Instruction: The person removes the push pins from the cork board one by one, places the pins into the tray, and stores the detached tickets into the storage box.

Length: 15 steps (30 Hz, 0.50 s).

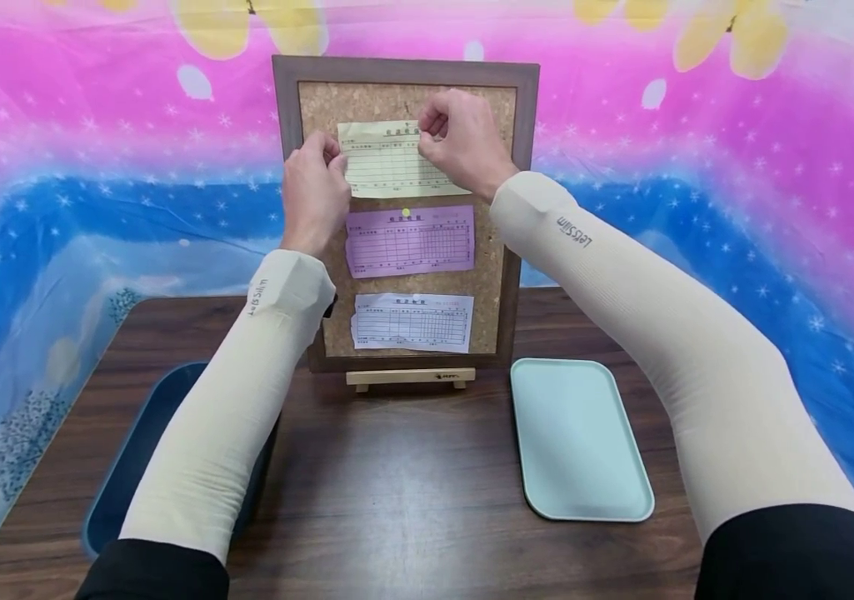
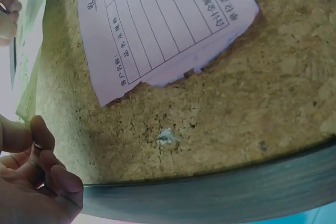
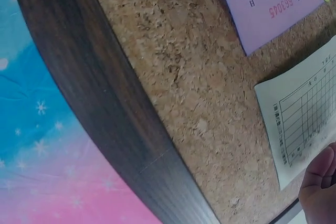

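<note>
Yellow slip (image 1: 385,165) is lying at 12 o'clock on corkboard (image 1: 490,292), left hand (image 1: 316,190) is pinching its 9 o'clock edge, right hand (image 1: 466,140) is covering 1 o'clock, its fingers' grip unclear

Forward head view, close wrist views, shared corkboard (image 1: 427,284)

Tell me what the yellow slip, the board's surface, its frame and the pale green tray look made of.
Yellow slip: thin matte paper, with ruled print.
Board's surface: dull cork, from its speckled granules.
Frame: dark wood or wood-look laminate; streaky grain.
Pale green tray: probably smooth plastic, given its even colour and rounded rim.
</note>
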Available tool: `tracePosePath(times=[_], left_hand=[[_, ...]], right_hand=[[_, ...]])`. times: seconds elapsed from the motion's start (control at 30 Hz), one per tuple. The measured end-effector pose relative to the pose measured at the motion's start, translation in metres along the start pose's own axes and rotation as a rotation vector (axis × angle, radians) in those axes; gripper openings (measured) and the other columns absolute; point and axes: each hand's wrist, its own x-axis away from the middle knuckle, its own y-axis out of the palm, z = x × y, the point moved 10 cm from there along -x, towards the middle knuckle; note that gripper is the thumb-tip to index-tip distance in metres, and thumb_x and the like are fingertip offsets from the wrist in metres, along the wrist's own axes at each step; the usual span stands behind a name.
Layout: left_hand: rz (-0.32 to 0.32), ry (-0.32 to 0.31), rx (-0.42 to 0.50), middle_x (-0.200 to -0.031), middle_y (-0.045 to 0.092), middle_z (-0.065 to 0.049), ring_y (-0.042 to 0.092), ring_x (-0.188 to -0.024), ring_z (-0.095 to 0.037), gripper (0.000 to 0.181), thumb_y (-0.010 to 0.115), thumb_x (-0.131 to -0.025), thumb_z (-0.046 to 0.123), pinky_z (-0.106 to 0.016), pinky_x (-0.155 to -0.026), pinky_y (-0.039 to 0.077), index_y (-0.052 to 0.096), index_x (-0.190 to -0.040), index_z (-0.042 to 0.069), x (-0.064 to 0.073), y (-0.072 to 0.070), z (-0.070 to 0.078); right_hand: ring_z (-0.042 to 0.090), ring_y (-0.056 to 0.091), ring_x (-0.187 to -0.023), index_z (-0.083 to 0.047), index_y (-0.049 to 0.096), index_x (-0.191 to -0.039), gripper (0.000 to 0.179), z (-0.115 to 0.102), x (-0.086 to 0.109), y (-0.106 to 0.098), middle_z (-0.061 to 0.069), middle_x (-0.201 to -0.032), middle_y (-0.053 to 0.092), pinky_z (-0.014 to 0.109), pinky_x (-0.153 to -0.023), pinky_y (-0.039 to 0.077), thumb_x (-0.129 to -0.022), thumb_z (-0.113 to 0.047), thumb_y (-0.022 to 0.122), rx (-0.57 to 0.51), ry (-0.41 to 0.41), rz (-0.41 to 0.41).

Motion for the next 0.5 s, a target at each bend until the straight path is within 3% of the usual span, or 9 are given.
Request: tracePosePath(times=[0.33, 0.5], left_hand=[[0.037, 0.045, 0.018, -0.097, 0.057, -0.008, 0.050, -0.086, -0.021, 0.020, 0.042, -0.102, 0.021, -0.032, -0.073, 0.038, 0.053, -0.111, 0.006, -0.001, -0.010, -0.002], [0.028, 0.030, 0.024, -0.098, 0.056, -0.008, 0.050, -0.085, -0.021, 0.020, 0.042, -0.102, 0.022, -0.032, -0.074, 0.039, 0.052, -0.111, 0.007, -0.003, -0.013, -0.006]], right_hand=[[0.010, 0.053, -0.085, -0.007, 0.065, -0.093, 0.010, 0.002, 0.002, -0.010, 0.001, -0.093, 0.060, 0.018, -0.077, 0.040, -0.086, -0.007, 0.058, 0.031, -0.029, 0.024], [0.012, 0.051, -0.085, -0.007, 0.064, -0.092, 0.008, 0.003, 0.003, -0.014, 0.003, -0.093, 0.060, 0.022, -0.080, 0.038, -0.086, -0.009, 0.059, 0.081, -0.041, 0.031]])
